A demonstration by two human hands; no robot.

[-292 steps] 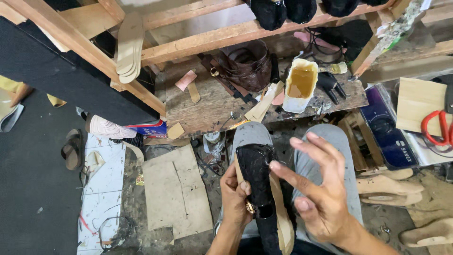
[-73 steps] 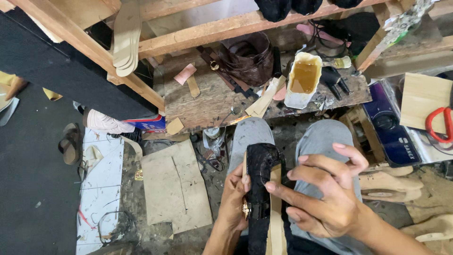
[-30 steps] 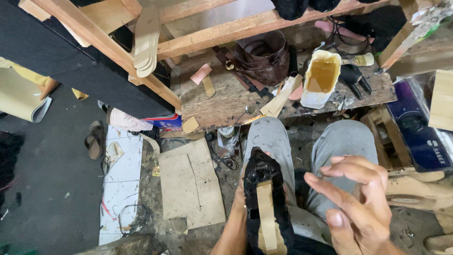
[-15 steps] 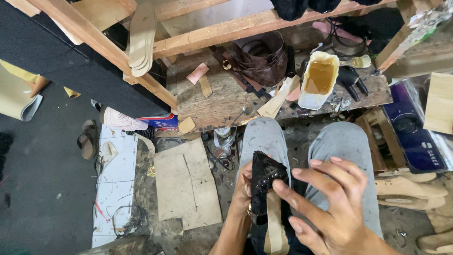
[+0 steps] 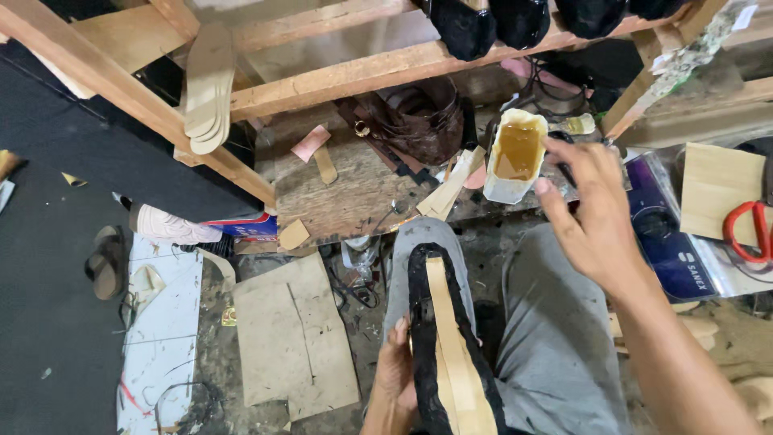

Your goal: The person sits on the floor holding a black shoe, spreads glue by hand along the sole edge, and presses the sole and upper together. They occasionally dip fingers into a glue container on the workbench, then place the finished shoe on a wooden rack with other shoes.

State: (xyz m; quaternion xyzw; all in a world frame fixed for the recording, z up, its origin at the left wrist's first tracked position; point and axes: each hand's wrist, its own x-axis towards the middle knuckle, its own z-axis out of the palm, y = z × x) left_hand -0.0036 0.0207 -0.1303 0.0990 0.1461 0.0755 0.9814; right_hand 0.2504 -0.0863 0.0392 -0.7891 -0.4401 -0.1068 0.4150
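Observation:
My left hand (image 5: 396,380) grips a black shoe upper (image 5: 422,322) stretched over a last, sole side up, with a tan insole strip (image 5: 452,354) along it. It rests on my left knee in grey trousers. My right hand (image 5: 592,213) is stretched forward with fingers spread, empty, close beside a white container of amber glue (image 5: 515,153) on the low wooden bench (image 5: 338,197).
A brown leather bag (image 5: 419,125) lies on the bench with scraps of leather. Tan insoles (image 5: 208,89) hang on the wooden frame, black shoes (image 5: 491,20) sit on the shelf. Cardboard sheets (image 5: 294,338) lie on the floor, red scissors (image 5: 745,229) at right.
My right hand has left the shoe and reached forward toward the glue container. The shoe now lies sole up on my knee, held only by my left hand.

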